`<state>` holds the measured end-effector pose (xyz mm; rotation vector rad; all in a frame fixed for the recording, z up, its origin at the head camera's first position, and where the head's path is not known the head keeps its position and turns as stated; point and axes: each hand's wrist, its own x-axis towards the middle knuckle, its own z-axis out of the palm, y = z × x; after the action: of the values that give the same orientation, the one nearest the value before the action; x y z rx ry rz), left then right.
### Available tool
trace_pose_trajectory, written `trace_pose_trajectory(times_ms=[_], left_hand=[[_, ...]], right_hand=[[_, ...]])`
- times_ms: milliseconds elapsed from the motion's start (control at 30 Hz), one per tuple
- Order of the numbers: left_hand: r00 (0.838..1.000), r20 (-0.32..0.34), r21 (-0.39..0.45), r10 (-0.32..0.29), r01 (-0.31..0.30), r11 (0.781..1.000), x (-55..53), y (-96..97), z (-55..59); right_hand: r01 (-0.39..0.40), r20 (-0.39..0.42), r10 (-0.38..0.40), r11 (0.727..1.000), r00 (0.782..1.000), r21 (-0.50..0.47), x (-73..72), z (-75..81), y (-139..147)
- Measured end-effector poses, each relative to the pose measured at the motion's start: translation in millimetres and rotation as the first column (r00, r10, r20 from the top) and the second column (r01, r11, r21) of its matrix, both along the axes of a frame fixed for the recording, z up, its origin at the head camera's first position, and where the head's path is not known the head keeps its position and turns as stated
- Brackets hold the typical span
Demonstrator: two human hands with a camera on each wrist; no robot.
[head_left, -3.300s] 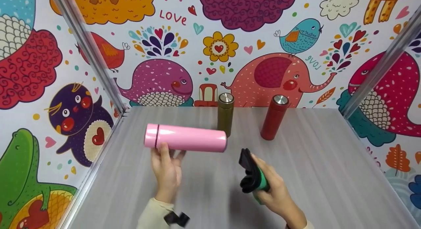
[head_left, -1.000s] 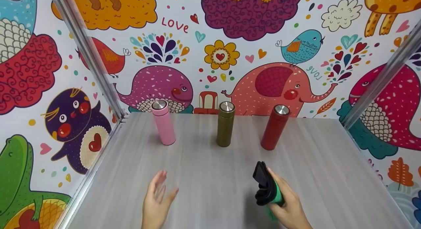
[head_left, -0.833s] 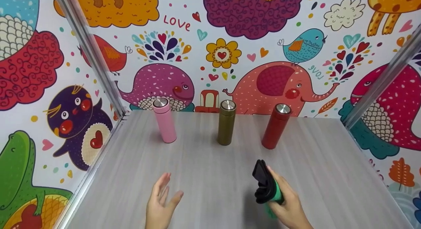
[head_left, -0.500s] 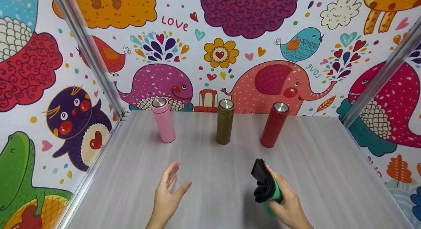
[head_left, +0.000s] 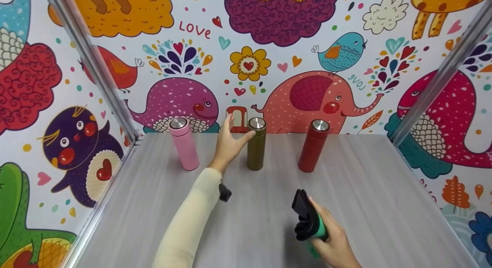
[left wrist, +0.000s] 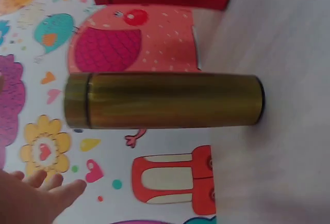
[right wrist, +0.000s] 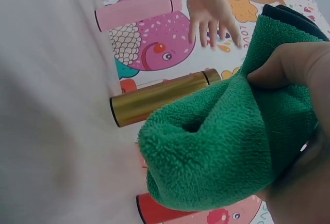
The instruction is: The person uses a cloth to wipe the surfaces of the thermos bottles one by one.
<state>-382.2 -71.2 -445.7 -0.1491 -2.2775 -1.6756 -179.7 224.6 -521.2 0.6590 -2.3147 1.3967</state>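
Observation:
An olive-green thermos flask with a steel-topped lid stands upright at the back middle of the table. Beside its upper part is my left hand, fingers extended and thumb overlapping the lid in the head view. The left wrist view shows a gap between the fingers and the olive flask. My right hand grips a folded cloth, black on one side and fluffy green on the other, low over the table at the front right. In the right wrist view my thumb pinches the green towelling.
A pink flask stands left of the olive one and a red flask right of it. The grey table meets printed cartoon walls on its back and sides. Metal rails run up the corners.
Earlier my left hand held the pink flask sideways; it now stands upright at the back left. The left hand has since reached forward to the olive flask. The right hand keeps the cloth, nearly still.

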Motion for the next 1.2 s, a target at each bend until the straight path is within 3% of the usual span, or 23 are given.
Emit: trace_pose_trajectory(times_ms=[100, 200, 367, 533, 700, 900, 1033, 1200], left_hand=[[0.999, 0.034, -0.052, -0.008, 0.009, 0.999, -21.8, 15.6, -8.0], [0.999, 0.051, -0.086, -0.011, 0.016, 0.996, -34.5, 28.6, -20.9], [0.999, 0.015, -0.073, 0.036, -0.035, 0.997, -35.0, 30.3, -37.8], [0.998, -0.043, -0.071, 0.037, -0.04, 0.997, -26.5, 27.6, -33.1], [0.994, -0.107, -0.079, -0.028, 0.019, 0.997, -5.3, 23.4, -14.4], [0.976, -0.189, -0.097, -0.11, 0.093, 0.991, 38.6, 8.6, 7.1], [0.97, -0.183, -0.104, -0.163, 0.146, 0.984, 73.1, 2.0, 4.5], [0.969, -0.151, -0.089, -0.194, 0.182, 0.979, 113.5, -3.4, -14.3]], right_hand=[[0.026, 0.0, -0.026, 1.0, 1.0, 0.008, 0.8, -1.3, 2.5], [0.057, 0.007, -0.057, 0.998, 0.998, 0.028, 2.3, -2.1, 5.3], [0.086, 0.053, -0.088, 0.996, 0.995, 0.038, 5.4, -4.1, 6.4], [0.103, 0.036, -0.104, 0.994, 0.994, 0.037, 4.0, -4.2, 10.0], [0.062, 0.009, -0.062, 0.998, 0.998, 0.033, 2.3, -5.2, 13.1], [0.005, -0.003, -0.005, 1.0, 1.0, 0.001, -0.3, -4.9, 8.1], [0.012, 0.012, -0.012, 1.0, 1.0, -0.02, 0.0, -4.7, 3.8], [0.004, 0.029, -0.003, 1.0, 1.0, -0.03, -0.6, -5.2, -0.9]])
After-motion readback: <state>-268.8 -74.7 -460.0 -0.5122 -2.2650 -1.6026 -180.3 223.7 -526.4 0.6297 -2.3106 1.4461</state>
